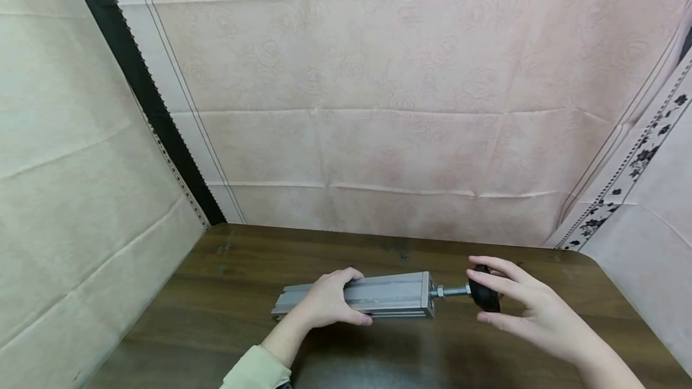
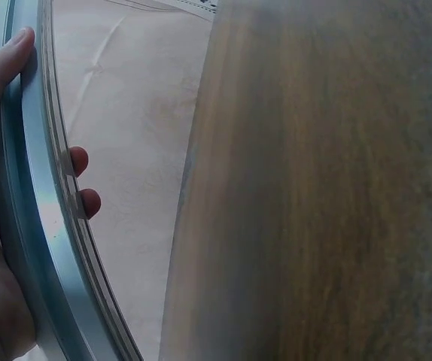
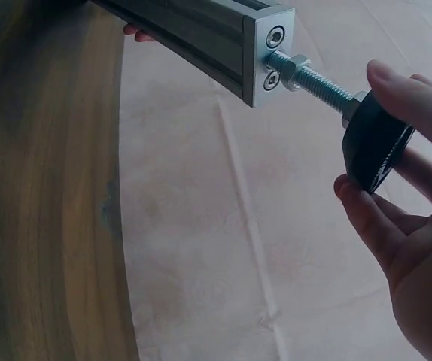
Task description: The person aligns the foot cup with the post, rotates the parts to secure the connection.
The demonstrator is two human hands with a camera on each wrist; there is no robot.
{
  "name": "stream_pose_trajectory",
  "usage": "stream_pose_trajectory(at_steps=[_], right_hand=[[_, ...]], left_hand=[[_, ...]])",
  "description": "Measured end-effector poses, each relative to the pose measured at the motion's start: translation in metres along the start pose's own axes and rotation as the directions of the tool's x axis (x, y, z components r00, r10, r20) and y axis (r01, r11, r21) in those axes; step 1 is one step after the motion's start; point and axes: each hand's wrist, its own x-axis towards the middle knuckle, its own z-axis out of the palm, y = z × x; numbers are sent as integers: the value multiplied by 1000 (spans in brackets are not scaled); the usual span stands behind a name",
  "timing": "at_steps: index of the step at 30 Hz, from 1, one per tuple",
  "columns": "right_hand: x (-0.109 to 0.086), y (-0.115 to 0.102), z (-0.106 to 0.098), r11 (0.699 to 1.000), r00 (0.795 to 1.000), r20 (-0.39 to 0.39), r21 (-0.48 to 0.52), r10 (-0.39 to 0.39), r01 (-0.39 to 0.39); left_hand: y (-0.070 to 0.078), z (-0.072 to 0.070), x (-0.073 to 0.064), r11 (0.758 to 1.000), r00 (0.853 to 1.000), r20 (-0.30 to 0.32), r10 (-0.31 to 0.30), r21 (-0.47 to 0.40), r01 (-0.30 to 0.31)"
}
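Note:
A grooved aluminium profile [image 1: 386, 295] lies across the head view, gripped near its middle by my left hand [image 1: 330, 302], thumb on the near side. In the left wrist view two fingertips [image 2: 89, 203] curl round the profile's far edge. From its right end plate [image 3: 272, 56], which has two socket screws, sticks out a threaded rod [image 3: 321, 89] with a nut [image 3: 295, 69]. A black round levelling foot [image 3: 374, 143] sits at the rod's outer end. My right hand [image 1: 524, 305] holds this foot by its rim between thumb and fingers.
Beneath the hands is a brown wood-grain table [image 1: 227, 299]. Creased pale cloth [image 1: 378, 107] hangs behind it, with more cloth at the left [image 1: 81, 197] and a flower-patterned border [image 1: 611, 197] at the right.

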Motion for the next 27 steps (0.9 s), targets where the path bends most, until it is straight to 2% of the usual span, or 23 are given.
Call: stream_pose_trajectory(at_steps=[7,12,17,21,27], right_hand=[[0,-6,0,988,988,39,47,146,-148],[1,-10,4,976,977,-24,57,213,-211],[4,-13,8,953,949,-88,46,303,-300],[7,-17,10,907,900,-116,20,420,-420],[14,-23,10,787,784,-110,-29,610,-616]], left_hand=[[3,1,-2,1000,1000,6,-17,13,17],[3,2,-3,1000,1000,9,-22,4,22],[3,4,-3,1000,1000,11,-21,0,21],[4,4,-4,1000,1000,4,-17,11,17],[6,5,-2,1000,1000,-11,-14,20,15]])
